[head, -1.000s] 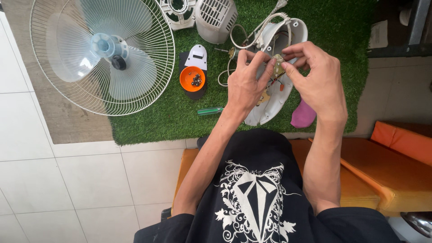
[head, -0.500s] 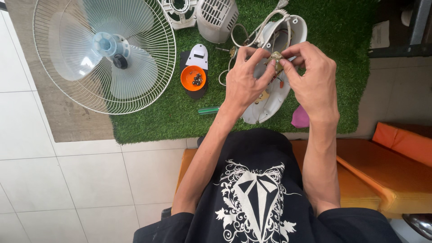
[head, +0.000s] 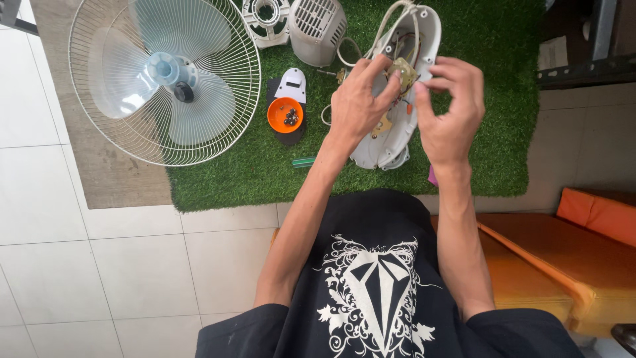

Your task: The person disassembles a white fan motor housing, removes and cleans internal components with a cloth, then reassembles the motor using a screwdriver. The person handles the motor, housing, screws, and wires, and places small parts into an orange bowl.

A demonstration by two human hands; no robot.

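My left hand [head: 358, 99] pinches a small brass-coloured switch part [head: 403, 71] with thin wires trailing from it. It is held just above a white, oval fan housing shell [head: 391, 142] that lies on the green turf mat [head: 252, 172]. My right hand [head: 447, 113] hovers beside the part, fingers curled and apart, with its fingertips close to the part. Whether they touch it is unclear. A white cord [head: 391, 16] loops over the top of the shell.
A round wire fan guard with pale blue blades [head: 165, 79] lies at left. An orange cup of screws [head: 285, 114], a grey motor cover [head: 317, 28], a white ring piece [head: 265, 16] and a green-handled tool [head: 305, 161] sit on the mat. Orange cushions [head: 576, 265] are at right.
Both hands have shifted slightly; the right hand's fingers have loosened and drawn back from the small part, which the left hand keeps pinched above the shell.
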